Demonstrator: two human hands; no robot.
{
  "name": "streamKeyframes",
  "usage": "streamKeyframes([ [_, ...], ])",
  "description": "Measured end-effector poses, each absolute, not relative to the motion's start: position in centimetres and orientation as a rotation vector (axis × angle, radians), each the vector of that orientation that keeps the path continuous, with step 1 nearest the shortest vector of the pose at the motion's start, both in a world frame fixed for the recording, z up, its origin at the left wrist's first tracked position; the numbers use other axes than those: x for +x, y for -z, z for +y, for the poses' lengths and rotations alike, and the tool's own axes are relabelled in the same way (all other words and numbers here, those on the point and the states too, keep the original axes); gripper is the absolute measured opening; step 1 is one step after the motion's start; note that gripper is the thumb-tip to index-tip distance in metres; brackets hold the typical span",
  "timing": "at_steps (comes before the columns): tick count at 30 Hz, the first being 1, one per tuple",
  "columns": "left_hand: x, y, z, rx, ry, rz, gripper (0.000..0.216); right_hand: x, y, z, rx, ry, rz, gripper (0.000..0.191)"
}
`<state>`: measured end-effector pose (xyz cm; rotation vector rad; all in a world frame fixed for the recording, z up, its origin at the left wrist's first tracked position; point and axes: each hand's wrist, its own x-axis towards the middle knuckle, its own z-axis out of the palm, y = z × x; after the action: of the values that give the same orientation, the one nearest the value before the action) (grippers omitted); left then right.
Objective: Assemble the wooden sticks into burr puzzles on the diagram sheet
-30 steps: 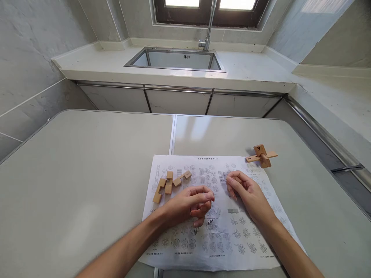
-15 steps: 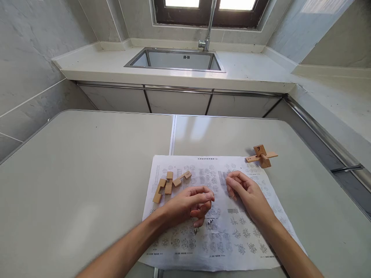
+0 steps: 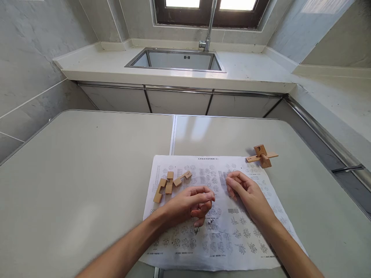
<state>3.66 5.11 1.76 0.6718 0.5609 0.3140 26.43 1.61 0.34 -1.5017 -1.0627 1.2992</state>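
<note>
Head view shows left hand (image 3: 198, 202) and right hand (image 3: 243, 187), grip released, three blocks (image 3: 169, 189), one cross (image 3: 263, 158), one sheet (image 3: 226, 224).

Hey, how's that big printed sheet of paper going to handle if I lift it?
The sheet will probably flop, since it looks thin and its bottom edge ripples. It's likely very light for its size. Tilted, it might let the three wooden blocks slide off, as they simply lie on top.

- Pale table (image 3: 95, 166) is showing 2 rounded far corners.
- Printed sheet (image 3: 226, 220) is lying nearer right edge.
- Wooden assembly (image 3: 262, 158) is resting toward far-right corner.
</note>
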Motion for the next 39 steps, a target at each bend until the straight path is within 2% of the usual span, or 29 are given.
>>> streamKeyframes([
  [23, 3.66, -1.95, 5.14, 0.688, -0.301, 0.579, 0.04, 26.43, -0.35, 1.69, -1.528, -1.301, -1.092, 0.036],
  [33, 3.69, -1.84, 5.15, 0.674, -0.318, 0.545, 0.033, 26.43, -0.19, 1.7, -1.521, -1.299, -1.101, 0.036],
  [39, 3.72, -1.96, 5.14, 0.677, -0.311, 0.57, 0.038, 26.42, -0.14, 1.76, -1.515, -1.307, -1.092, 0.035],
])
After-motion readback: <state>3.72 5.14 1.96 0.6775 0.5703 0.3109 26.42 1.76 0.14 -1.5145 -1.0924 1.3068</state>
